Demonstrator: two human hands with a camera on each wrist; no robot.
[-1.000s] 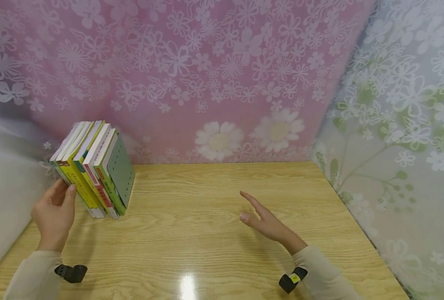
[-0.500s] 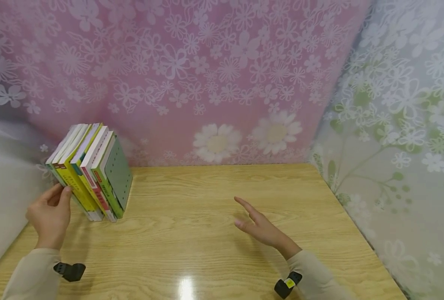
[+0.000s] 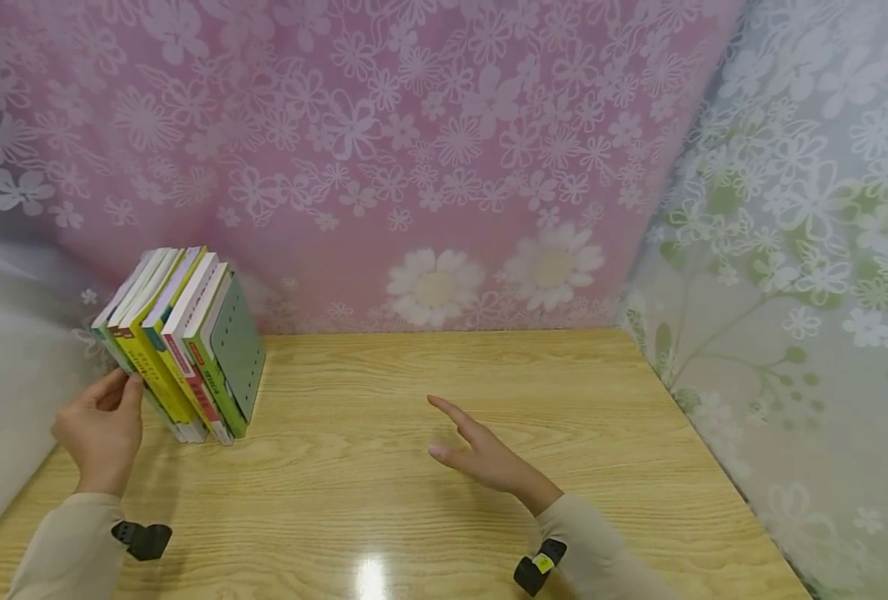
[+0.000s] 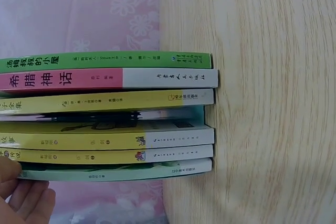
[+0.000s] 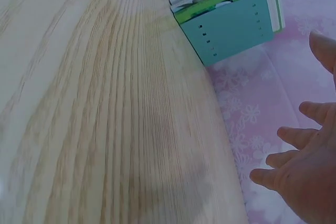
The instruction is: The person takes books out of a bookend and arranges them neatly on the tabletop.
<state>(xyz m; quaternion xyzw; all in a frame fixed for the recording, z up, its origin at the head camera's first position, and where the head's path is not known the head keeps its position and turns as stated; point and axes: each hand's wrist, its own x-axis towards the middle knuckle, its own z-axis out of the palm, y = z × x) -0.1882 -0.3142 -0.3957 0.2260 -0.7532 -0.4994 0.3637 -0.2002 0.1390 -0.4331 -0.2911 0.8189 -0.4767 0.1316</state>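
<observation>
this looks like a homelike study space, with flowered pink cloth (image 3: 368,175), wood-grain tabletop (image 3: 338,450) and books (image 3: 183,343).

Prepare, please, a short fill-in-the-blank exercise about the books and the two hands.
1. The person's ____ hand touches the row of books.
2. The right hand holds ____.
3. In the head view, the green plate with holes stands at the ____ end of the row.
4. The pink backdrop is printed with white ____.

Missing words: left; nothing; right; flowers.
</observation>
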